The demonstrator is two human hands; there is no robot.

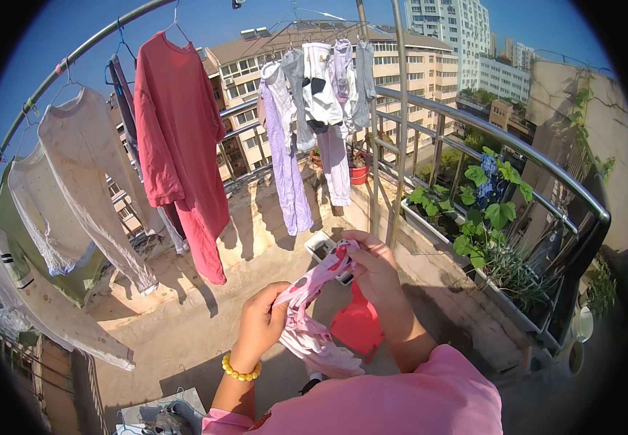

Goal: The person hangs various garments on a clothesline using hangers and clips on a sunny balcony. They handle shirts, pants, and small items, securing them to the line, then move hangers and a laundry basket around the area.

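A pink patterned garment (314, 326) with red and dark spots is stretched between my two hands, its lower part hanging down in folds. My left hand (262, 318) grips one end of the upper edge; a yellow bead bracelet (240, 368) circles that wrist. The other end, higher and to the right, is pinched in my right hand (376, 266). Beneath the garment and my right forearm is a red object (357, 323), partly hidden, whose kind I cannot tell. A white rectangular container (320, 246) sits on the floor behind the right hand, also partly covered.
On a metal rail (91, 41) at left hang a red long-sleeved garment (181, 147) and pale clothes (91, 163). Socks and trousers (287, 185) dangle from a clip hanger beyond my hands, beside upright poles (399, 109). Planters (444, 234) line the right railing (510, 138); hangers (181, 405) lie lower left.
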